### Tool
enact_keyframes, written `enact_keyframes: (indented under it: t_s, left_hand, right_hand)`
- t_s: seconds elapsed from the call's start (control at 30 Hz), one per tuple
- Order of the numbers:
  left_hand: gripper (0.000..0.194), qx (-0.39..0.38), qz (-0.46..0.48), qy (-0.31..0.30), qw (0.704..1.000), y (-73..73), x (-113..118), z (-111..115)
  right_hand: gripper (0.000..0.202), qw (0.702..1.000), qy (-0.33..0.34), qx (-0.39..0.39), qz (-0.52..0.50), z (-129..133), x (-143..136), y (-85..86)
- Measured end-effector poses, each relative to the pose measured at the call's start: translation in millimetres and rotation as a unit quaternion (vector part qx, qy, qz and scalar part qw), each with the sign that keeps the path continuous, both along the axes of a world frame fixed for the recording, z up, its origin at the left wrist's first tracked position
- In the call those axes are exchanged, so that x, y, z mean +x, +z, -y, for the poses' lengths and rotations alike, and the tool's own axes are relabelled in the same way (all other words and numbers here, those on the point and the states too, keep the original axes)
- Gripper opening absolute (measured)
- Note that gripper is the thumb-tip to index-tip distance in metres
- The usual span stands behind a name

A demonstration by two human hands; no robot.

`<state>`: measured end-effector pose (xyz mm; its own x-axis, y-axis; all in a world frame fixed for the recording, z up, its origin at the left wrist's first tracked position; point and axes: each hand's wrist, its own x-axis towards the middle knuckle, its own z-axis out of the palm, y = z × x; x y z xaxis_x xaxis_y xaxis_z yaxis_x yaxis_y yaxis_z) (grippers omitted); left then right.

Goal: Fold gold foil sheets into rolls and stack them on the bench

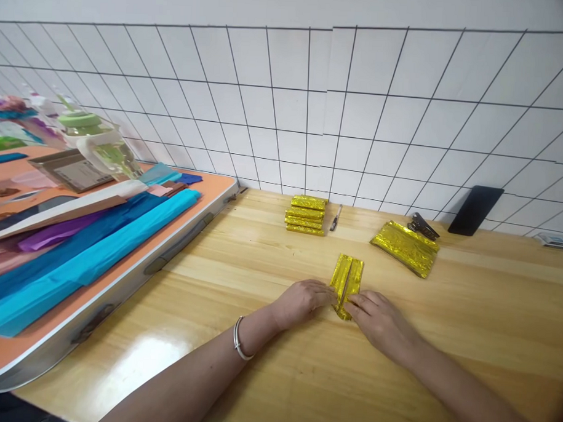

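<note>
A gold foil piece (348, 278) with a lengthwise fold or gap down its middle lies on the wooden table. My left hand (303, 304), below a silver bangle, has its fingers closed on the piece's lower left edge. From the other side my right hand (382, 319) pinches the lower right edge. Beyond them is a stack of folded gold strips (305, 215). To the right lies a flat stack of gold foil sheets (407, 247), with a black clip (422, 226) at its back edge.
A pen (335, 218) lies beside the folded strips. A black phone (475, 210) leans on the tiled wall. At the left, an orange-topped table (218, 183) bears blue paper (99, 260), a box (70, 168) and a green-lidded bottle (99, 140).
</note>
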<state>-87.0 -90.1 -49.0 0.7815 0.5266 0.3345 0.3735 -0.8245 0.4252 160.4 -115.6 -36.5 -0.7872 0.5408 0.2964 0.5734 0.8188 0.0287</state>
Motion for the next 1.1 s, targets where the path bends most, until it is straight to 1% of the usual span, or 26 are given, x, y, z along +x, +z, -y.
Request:
enact_keyframes:
  t_s: [0.07, 0.17, 0.3, 0.47, 0.6, 0.83, 0.93, 1.1]
  left_hand:
    - [0.04, -0.008, 0.003, 0.009, 1.0, -0.7, 0.8, 0.8]
    - [0.036, -0.018, -0.004, 0.021, 1.0, 0.3, 0.9, 1.7]
    - [0.033, -0.022, -0.009, 0.021, 0.999, 2.1, 0.6, 3.0]
    - [0.027, -0.021, 0.015, 0.029, 0.999, 0.7, 4.3, 8.8]
    - [0.024, -0.035, 0.026, 0.039, 0.998, 0.8, 8.7, 15.4]
    - [0.019, -0.056, 0.03, 0.048, 0.997, 7.1, 10.1, 20.0]
    - [0.02, -0.073, 0.023, 0.054, 0.996, 9.9, 10.1, 21.5]
    - [0.017, -0.083, 0.03, 0.086, 0.992, 11.7, 11.9, 22.9]
  right_hand:
    - [0.028, 1.0, -0.009, 0.005, -0.001, 3.4, -1.1, -0.6]
    - [0.028, 1.0, -0.023, 0.004, -0.01, 4.7, 1.2, -6.7]
    - [0.028, 0.999, -0.045, 0.009, -0.022, 8.4, 2.9, -13.5]
    - [0.028, 0.997, -0.077, 0.013, 0.001, 16.3, -2.3, -10.0]
    - [0.025, 0.998, -0.069, 0.008, -0.01, 19.6, -2.9, -7.8]
    - [0.022, 0.996, -0.028, -0.042, -0.075, 16.2, -0.2, -5.9]
    - [0.019, 0.991, -0.035, -0.064, -0.108, 13.9, 1.0, -6.3]
    - [0.016, 0.984, -0.058, -0.102, -0.136, 12.3, 3.1, -7.1]
